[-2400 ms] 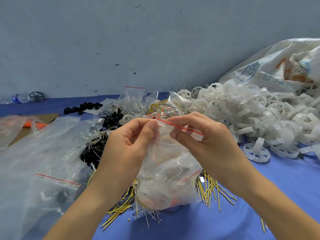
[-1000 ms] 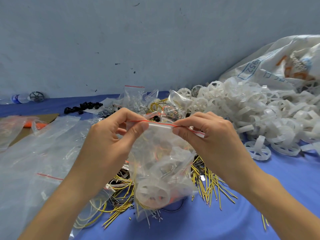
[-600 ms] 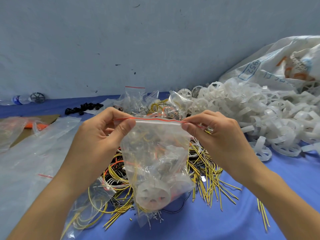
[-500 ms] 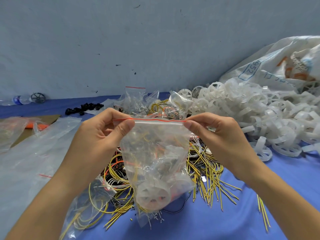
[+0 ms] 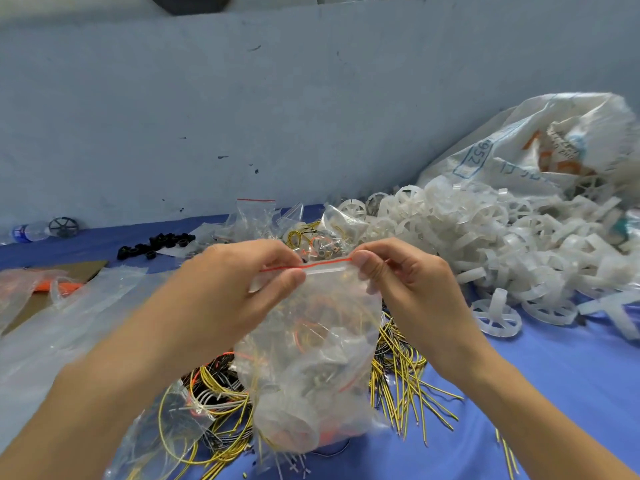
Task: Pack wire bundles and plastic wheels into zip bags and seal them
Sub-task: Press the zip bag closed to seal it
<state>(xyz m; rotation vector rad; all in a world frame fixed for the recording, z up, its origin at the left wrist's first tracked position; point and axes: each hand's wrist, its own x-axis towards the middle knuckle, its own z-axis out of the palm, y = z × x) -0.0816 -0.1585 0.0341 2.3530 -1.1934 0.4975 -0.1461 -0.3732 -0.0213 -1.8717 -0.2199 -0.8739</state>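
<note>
There, beyond zip bag [image 5: 311,341], a "952" sack [image 5: 519,140] (blue print).

zip bag [image 5: 311,344] between both hands | wires [image 5: 401,382] beneath | wheels [image 5: 491,244] right | loose bags [image 5: 62,327] left

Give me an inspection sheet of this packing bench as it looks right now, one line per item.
Surface: blue table cover, much of it strewn with parts.
Job's things: clear zip bag with wires and white parts inside, held up by its red zip strip; heap of white plastic wheels at right.
Clutter: empty clear bags at left; small black parts; water bottle lying by the wall; printed white sack behind the wheels.
Grips: left hand pinches the strip toward its left, right hand at its right end.
Cables: loose yellow and black wires under and beside the bag.
Surroundings: scuffed blue-grey wall.
</note>
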